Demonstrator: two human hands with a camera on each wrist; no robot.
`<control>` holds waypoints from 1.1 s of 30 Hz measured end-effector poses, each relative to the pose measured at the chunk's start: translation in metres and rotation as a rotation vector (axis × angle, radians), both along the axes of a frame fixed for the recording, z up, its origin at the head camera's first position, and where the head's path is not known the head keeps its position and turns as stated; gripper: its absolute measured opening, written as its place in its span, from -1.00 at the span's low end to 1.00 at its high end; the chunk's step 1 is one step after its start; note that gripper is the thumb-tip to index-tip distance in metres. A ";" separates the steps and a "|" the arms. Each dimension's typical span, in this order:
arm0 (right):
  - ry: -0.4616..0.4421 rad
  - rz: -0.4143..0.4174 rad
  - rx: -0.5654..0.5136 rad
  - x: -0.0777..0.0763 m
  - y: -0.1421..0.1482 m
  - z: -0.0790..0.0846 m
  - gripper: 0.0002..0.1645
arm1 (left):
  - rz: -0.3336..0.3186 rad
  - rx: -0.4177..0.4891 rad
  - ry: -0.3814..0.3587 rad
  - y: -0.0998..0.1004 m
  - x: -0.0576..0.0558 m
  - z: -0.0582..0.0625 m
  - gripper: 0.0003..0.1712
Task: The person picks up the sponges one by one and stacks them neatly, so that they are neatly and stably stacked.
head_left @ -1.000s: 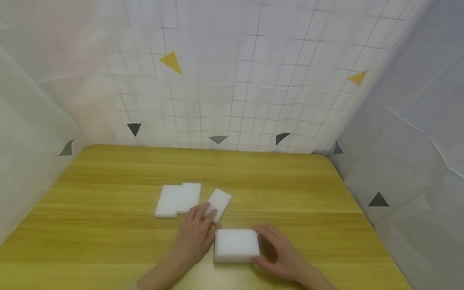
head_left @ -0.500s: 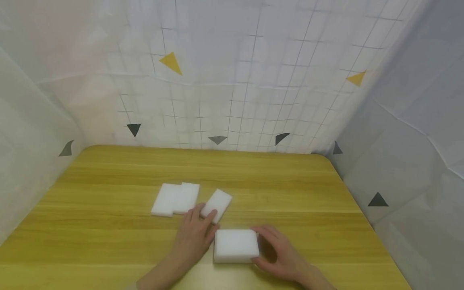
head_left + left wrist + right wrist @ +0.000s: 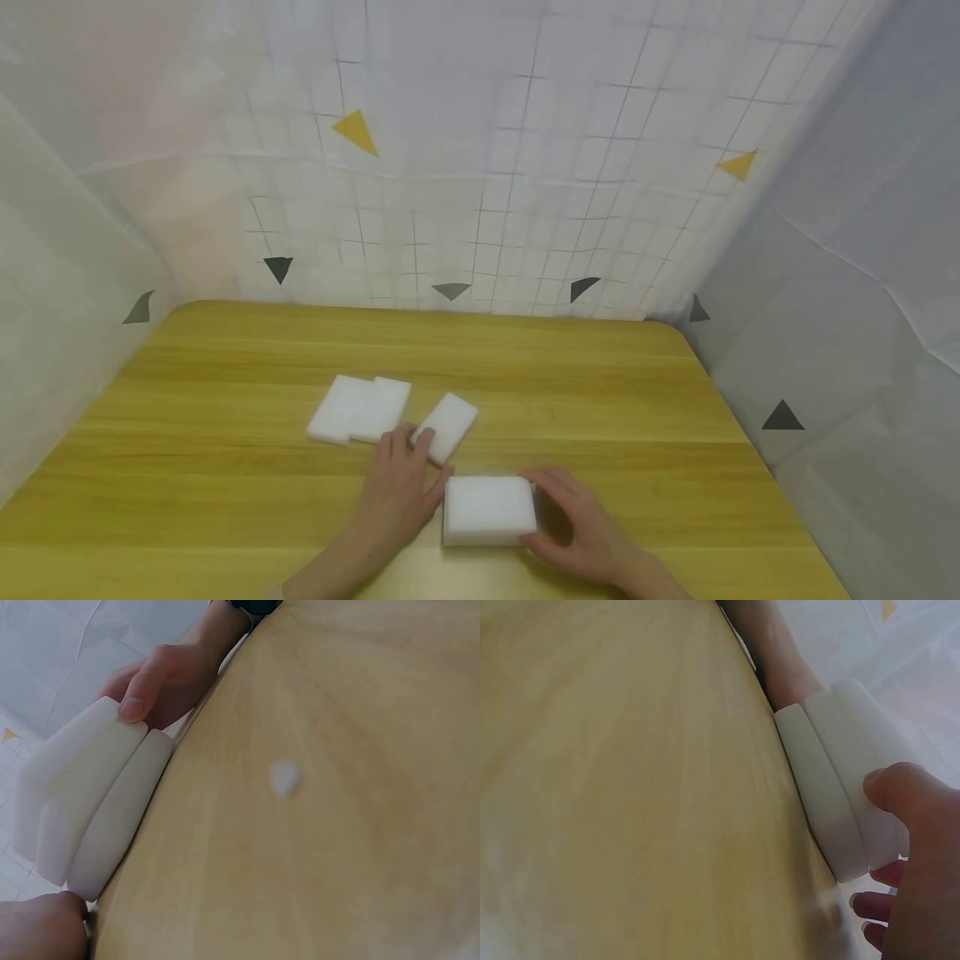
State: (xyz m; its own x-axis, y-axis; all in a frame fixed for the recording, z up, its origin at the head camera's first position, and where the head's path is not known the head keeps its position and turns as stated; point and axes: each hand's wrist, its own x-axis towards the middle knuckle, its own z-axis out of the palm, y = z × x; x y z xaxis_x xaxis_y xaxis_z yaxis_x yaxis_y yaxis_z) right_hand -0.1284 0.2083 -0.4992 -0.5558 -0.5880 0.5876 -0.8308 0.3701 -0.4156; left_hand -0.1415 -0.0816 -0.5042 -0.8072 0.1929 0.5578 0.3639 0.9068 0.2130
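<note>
A small stack of white sponges [image 3: 490,508] lies on the table in front of me. My right hand [image 3: 588,529] pinches its right end, thumb at the near side and fingers at the far side; the right wrist view shows the thumb [image 3: 889,784] pressed on an upper sponge. My left hand [image 3: 399,479] is stretched forward, thumb tip at the stack's left edge. Its fingertips touch the near end of a single tilted white sponge [image 3: 452,421] and sit close to two overlapping sponges [image 3: 358,408] further left. In the left wrist view, the stack [image 3: 94,776] shows its separate layers.
The wooden table [image 3: 600,383] has a rounded far edge. White sheeting [image 3: 420,208] with a grid and coloured triangles hangs behind it, and pale sheets [image 3: 862,350] flank the sides. A small white scrap [image 3: 285,778] shows in the left wrist view.
The two overlapping sponges have slid a little left and turned slightly. My left fingers have shifted left a little, uncovering more of the single sponge. The right hand and stack have stayed put.
</note>
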 end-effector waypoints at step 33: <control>0.024 0.000 -0.008 -0.001 0.000 -0.001 -0.16 | -0.203 0.523 0.016 0.003 0.001 0.007 -0.40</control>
